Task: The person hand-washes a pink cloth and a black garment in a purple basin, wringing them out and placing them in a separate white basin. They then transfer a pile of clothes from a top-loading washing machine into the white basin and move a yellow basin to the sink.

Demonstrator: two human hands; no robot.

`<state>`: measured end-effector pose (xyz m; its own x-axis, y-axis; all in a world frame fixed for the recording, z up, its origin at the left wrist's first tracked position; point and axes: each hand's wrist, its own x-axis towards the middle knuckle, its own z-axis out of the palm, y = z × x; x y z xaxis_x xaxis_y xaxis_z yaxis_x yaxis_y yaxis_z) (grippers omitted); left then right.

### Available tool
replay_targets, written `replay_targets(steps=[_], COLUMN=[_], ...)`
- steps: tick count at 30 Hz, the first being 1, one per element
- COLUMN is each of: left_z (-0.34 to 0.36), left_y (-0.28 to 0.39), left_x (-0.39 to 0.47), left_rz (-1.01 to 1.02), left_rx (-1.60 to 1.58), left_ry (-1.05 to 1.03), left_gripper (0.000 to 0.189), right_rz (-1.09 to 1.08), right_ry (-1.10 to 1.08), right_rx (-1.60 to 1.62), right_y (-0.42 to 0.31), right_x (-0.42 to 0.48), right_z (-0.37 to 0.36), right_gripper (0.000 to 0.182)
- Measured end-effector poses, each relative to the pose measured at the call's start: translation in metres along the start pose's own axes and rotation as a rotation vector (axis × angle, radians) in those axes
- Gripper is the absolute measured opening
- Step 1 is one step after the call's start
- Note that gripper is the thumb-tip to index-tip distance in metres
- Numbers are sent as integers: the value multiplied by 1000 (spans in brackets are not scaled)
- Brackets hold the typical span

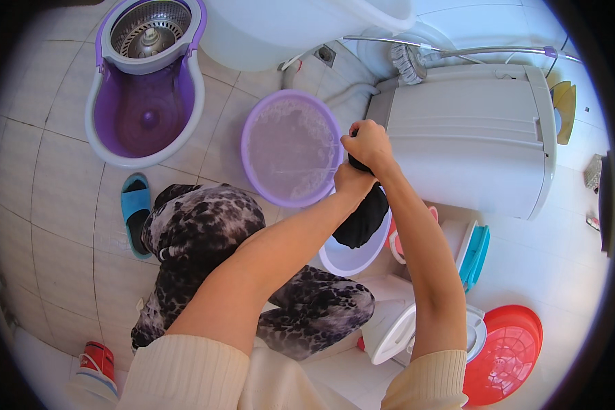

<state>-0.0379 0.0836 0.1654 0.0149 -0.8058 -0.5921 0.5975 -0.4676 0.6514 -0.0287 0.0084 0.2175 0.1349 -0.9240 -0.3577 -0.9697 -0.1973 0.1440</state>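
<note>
A wet black cloth (361, 220) is twisted between my two fists, and its loose lower part bulges down below them. My left hand (356, 182) grips the nearer part. Just beyond it, my right hand (367, 143) clenches the upper end. Thin streams of water run leftward from the fists over a round purple basin (247, 166), which holds cloudy water with suds. Under the hanging cloth stands a pale lavender basin (348, 264), partly covered by the cloth and my arms.
A purple spin-mop bucket (148, 118) stands at upper left, near a large white tub (266, 36). The white washing machine (466, 133) is close on my right. A toilet brush or mop head (408, 64), a red basin (507, 353) and a red bucket (97, 359) are also around me.
</note>
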Motion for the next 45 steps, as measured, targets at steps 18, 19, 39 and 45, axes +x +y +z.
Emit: replay_targets(steps=[18, 19, 39, 45], left_z=[-6, -3, -75, -128], left_y=[51, 59, 115, 135], left_x=[-12, -6, -97, -83], left_rz=[15, -107, -215, 17], left_rx=[-277, -353, -275, 5], left_ry=[-101, -149, -439, -349], left_gripper=[44, 43, 65, 44], right_rz=[2, 113, -356, -85], right_ry=[34, 35, 1016, 1029], right_rx=[1562, 1641, 1385, 828], right_y=[104, 131, 56, 87], right_x=[-62, -71, -149, -86], right_z=[-2, 14, -159, -154], right_gripper=[77, 77, 49, 45])
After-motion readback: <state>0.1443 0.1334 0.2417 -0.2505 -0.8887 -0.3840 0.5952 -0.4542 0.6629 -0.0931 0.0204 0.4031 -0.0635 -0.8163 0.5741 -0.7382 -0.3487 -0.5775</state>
